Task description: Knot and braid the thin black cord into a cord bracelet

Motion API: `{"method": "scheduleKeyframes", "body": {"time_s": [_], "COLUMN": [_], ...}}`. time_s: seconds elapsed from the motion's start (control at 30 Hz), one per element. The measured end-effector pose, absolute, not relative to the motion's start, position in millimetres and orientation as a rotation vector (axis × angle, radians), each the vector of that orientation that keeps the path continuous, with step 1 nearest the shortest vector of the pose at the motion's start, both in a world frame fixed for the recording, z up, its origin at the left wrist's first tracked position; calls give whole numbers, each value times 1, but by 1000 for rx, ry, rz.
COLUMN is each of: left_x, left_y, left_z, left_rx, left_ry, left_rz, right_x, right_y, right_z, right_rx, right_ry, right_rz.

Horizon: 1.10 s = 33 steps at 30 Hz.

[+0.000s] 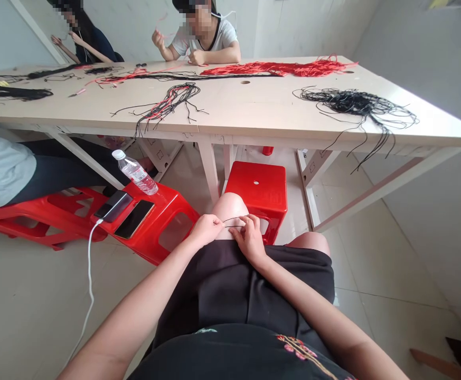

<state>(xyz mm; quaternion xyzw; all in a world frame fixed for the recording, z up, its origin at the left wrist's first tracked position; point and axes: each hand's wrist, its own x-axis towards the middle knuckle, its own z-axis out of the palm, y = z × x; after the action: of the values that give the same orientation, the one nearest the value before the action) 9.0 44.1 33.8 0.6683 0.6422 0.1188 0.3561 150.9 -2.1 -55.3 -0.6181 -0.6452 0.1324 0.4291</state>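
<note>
A thin black cord point(232, 219) runs between my two hands, just above my bare knee. My left hand point(208, 228) pinches one end of it with thumb and forefinger. At the other side my right hand point(251, 236) has its fingers curled on the cord, the thumb held a little lower. The cord looks looped or doubled between the fingers; its exact form is too fine to make out. Ahead on the table point(230, 108) lie a bundle of black and red cords point(170, 100) and a tangled heap of black cord point(353, 103).
A red stool point(256, 182) stands before my knees. On another red stool point(167, 211) at left are a water bottle point(137, 173), a phone point(135, 219) and a power bank point(114, 206) with a white cable point(90, 274). Two people sit across the table near red cords point(278, 68).
</note>
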Motion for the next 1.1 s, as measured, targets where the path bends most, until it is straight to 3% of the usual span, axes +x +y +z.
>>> {"method": "scheduleKeyframes", "body": {"time_s": [0.17,0.37,0.7,0.83,1.0,1.1], "left_x": [9,7,7,4,0,-1], "left_y": [46,51,52,52,53,53], "left_z": [34,32,37,36,33,30], "left_rx": [1646,1728,1695,1659,1646,1632], "left_ry": [1676,1624,1700,1706,1678,1654], "left_rz": [284,235,185,207,244,250], "right_x": [151,137,127,131,130,124], "right_y": [-26,-9,-15,-30,-37,-31], "right_z": [-70,-56,-63,-48,-26,-29], "right_rx": [-1356,-1193,-1476,-1241,-674,-962], "right_ry": [-1768,-2087,-2017,-2108,-2172,-1890], "right_rz": [322,57,46,255,819,621]}}
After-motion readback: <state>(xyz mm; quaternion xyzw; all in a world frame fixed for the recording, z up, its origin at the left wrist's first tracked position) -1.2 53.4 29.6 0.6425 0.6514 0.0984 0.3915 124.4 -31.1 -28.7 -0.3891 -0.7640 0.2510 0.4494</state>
